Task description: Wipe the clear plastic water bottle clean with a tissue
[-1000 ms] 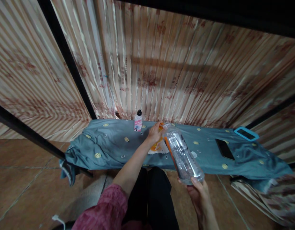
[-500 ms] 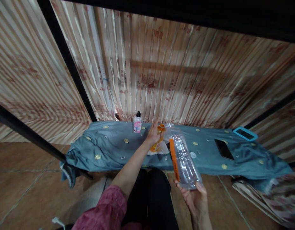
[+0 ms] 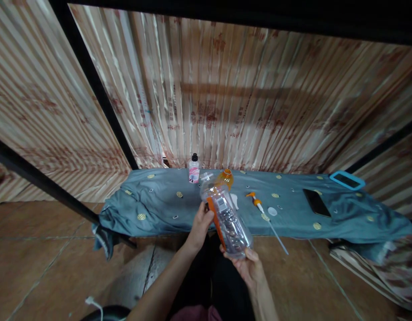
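Note:
A large clear plastic bottle (image 3: pixel 233 227) with an orange label is tilted over the bench's front edge, its neck pointing away and to the left. My right hand (image 3: pixel 243 264) grips its base from below. Closed against its label side, near the shoulder, is my left hand (image 3: pixel 201 226). Just behind the clear bottle an amber bottle (image 3: pixel 227 176) stands uncapped, partly hidden by it. Part of a white cloth (image 3: pixel 235 201) shows beside them. To the right lies an orange pump head (image 3: pixel 257 202) with a long tube reaching past the bench edge.
A small bottle with a black cap and pink label (image 3: pixel 194 171) stands at the back. On the right of the cloth-covered bench (image 3: pixel 165 214) lie a round white disc (image 3: pixel 272 211), a black phone (image 3: pixel 316 203) and a blue-framed device (image 3: pixel 347 180). Dark metal posts (image 3: pixel 95 89) flank the bench.
My left hand has left the amber bottle and moved onto the clear bottle, which has shifted left with my right hand. The orange pump is now exposed on the bench.

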Demonstrator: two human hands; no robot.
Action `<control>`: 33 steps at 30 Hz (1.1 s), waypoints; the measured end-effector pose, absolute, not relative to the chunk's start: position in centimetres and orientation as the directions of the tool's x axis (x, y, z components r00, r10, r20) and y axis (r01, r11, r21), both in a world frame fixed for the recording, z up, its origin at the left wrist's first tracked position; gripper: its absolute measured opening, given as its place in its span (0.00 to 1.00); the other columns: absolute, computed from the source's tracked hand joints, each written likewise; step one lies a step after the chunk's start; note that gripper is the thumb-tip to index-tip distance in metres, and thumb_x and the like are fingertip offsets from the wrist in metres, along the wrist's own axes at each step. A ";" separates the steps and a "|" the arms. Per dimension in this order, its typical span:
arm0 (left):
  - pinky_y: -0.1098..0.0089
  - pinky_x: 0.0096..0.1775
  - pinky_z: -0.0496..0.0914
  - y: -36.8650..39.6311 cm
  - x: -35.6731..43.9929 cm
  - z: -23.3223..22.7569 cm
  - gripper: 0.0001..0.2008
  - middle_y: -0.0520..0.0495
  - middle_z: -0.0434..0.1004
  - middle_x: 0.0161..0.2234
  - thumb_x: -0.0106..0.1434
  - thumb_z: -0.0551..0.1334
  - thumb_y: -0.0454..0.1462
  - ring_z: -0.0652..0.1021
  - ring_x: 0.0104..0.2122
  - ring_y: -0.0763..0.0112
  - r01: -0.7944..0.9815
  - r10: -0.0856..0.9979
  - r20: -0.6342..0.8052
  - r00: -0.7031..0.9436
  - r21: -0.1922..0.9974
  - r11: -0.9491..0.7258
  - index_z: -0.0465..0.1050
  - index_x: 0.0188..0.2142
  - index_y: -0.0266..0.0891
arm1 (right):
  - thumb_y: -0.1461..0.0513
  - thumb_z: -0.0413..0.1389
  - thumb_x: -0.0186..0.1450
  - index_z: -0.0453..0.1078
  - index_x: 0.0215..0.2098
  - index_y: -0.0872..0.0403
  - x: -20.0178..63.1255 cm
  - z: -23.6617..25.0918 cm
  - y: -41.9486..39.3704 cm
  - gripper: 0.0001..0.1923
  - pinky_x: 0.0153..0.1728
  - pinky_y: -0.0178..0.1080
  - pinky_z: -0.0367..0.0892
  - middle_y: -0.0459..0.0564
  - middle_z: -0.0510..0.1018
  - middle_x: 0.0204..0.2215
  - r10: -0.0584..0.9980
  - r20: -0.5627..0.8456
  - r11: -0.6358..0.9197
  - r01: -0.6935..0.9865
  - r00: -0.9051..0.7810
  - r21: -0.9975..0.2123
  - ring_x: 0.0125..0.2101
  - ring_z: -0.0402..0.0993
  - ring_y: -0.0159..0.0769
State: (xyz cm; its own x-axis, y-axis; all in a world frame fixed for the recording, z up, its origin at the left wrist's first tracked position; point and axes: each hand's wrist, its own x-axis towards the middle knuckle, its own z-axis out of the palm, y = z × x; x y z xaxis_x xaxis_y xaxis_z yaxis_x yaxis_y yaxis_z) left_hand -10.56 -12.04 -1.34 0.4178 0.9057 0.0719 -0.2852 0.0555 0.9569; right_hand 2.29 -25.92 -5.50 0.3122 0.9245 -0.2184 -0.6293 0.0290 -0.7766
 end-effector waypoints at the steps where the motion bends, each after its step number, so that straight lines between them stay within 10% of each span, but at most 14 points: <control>1: 0.55 0.56 0.80 -12.6 -11.0 -1.4 0.36 0.41 0.84 0.55 0.57 0.69 0.64 0.83 0.55 0.51 -0.306 0.919 0.054 0.391 0.949 0.075 0.75 0.56 0.46 | 0.47 0.71 0.53 0.81 0.46 0.51 1.6 -5.8 -25.6 0.26 0.45 0.60 0.79 0.57 0.88 0.40 0.930 -0.214 0.029 -0.641 0.298 -0.767 0.36 0.87 0.56; 16: 0.65 0.39 0.78 -9.5 -15.0 -2.3 0.36 0.51 0.84 0.32 0.33 0.84 0.45 0.82 0.30 0.66 -0.331 0.990 -0.140 0.014 0.934 0.136 0.75 0.40 0.38 | 0.50 0.81 0.47 0.73 0.63 0.44 0.6 -9.9 -21.2 0.48 0.50 0.55 0.79 0.54 0.81 0.57 0.943 -0.260 -0.123 -0.507 0.209 -0.853 0.48 0.85 0.50; 22: 0.64 0.40 0.78 -5.9 -16.0 -3.4 0.36 0.49 0.85 0.36 0.32 0.82 0.44 0.83 0.34 0.63 -0.157 0.993 -0.052 -0.103 0.987 0.036 0.74 0.41 0.40 | 0.53 0.64 0.74 0.74 0.58 0.53 10.7 -10.8 -21.0 0.19 0.47 0.49 0.80 0.52 0.81 0.52 0.841 -0.260 -0.216 -0.147 0.475 -0.965 0.45 0.82 0.41; 33: 0.52 0.52 0.79 -1.9 -16.3 -5.4 0.37 0.48 0.84 0.42 0.37 0.81 0.42 0.85 0.44 0.55 0.092 0.985 0.071 -0.156 0.994 -0.057 0.74 0.47 0.41 | 0.53 0.64 0.75 0.73 0.60 0.52 22.0 -10.3 -19.5 0.20 0.52 0.53 0.78 0.54 0.78 0.57 0.637 -0.045 -0.558 0.420 0.769 -0.715 0.51 0.80 0.45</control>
